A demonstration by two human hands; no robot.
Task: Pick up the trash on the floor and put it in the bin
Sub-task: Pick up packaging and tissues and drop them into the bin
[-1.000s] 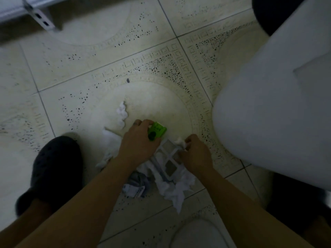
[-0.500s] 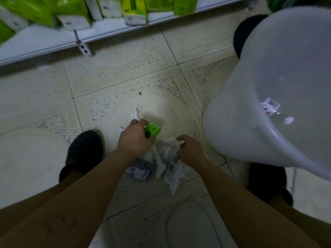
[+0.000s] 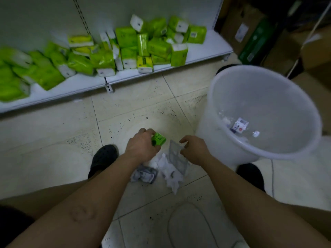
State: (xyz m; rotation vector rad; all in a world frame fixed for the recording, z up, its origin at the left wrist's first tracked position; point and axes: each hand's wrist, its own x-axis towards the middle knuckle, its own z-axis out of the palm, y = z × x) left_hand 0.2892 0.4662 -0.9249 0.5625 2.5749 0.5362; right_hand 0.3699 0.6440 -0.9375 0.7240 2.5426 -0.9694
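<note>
The left hand (image 3: 141, 147) grips a green packet (image 3: 158, 139) at the centre of the frame, and the right hand (image 3: 195, 149) pinches a clear wrapper (image 3: 176, 158). White tissue (image 3: 170, 174) and grey crumpled paper (image 3: 144, 174) sit loosely just below them. I think these loose pieces may drop on the way to the bin (image 3: 215, 145) at right.

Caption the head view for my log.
Beside a white bin, left hand grips a green box; right hand pinches a clear wrapper beside crumpled tissues.

Both my bare forearms reach forward and down. My left hand (image 3: 141, 148) grips a green box (image 3: 158, 139); my right hand (image 3: 196, 149) pinches a clear packet (image 3: 176, 157).
</note>
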